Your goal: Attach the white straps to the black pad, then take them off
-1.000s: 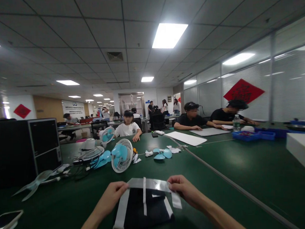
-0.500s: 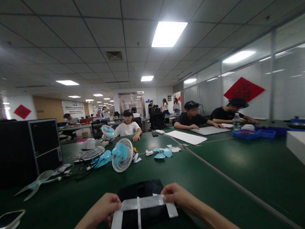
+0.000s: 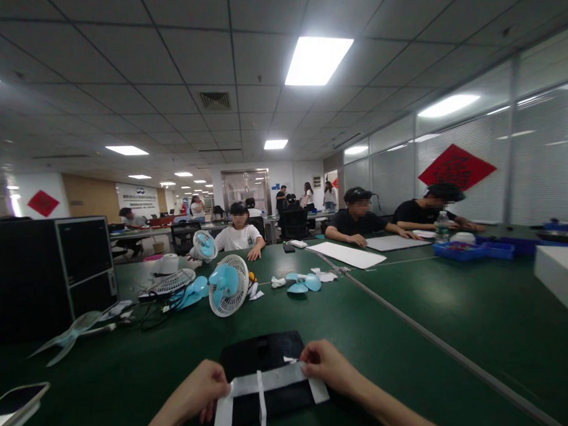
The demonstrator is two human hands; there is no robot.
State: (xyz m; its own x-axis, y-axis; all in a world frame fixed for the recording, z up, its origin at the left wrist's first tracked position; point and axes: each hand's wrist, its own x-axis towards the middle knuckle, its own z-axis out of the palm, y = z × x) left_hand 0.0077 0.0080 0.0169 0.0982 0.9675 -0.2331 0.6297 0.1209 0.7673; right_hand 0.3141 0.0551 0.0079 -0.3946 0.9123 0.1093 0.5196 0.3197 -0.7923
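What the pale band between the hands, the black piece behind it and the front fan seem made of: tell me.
Pale band: likely woven fabric or thin plastic; flat, with a faint sheen. Black piece: perhaps plastic or coated cloth; dark, mostly dull, hard to settle. Front fan: probably moulded plastic, satin finish, judging by its even white and light-blue colouring.

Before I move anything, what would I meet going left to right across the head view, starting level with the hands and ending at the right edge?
White-edged, phone-like device → left hand → pale band → right hand → white box, set farther back.
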